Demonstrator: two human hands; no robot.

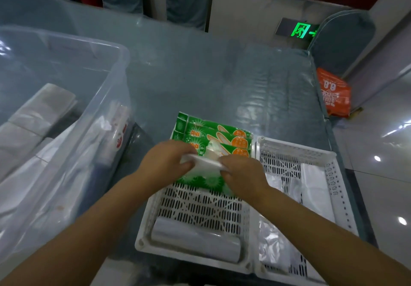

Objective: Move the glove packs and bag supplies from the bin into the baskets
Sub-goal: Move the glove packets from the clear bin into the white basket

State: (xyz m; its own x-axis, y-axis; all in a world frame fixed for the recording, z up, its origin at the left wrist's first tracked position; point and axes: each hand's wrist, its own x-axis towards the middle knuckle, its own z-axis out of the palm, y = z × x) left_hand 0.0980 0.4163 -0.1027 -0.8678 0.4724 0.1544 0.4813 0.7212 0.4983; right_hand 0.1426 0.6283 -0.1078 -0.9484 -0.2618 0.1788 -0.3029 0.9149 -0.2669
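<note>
Hands both over the far end of the left basket [155, 223]. Left hand [165, 160] and right hand [241, 175] are each closed w/ fingers curled on opposite ends of a thin white packet [205, 163], holding it just above the green glove packs [213, 134] stacked at that basket's far end. A grey roll [195, 242] lies at the near end. Right basket [329, 161] holds clear bag supplies [313, 187]. More packs sit in the clear bin [111, 67] at left. Packet looks light, soft, floppy & prob. slick film, so best pinched at both short ends as now; a one-handed grab at the middle would likely let it sag or slip.
</note>
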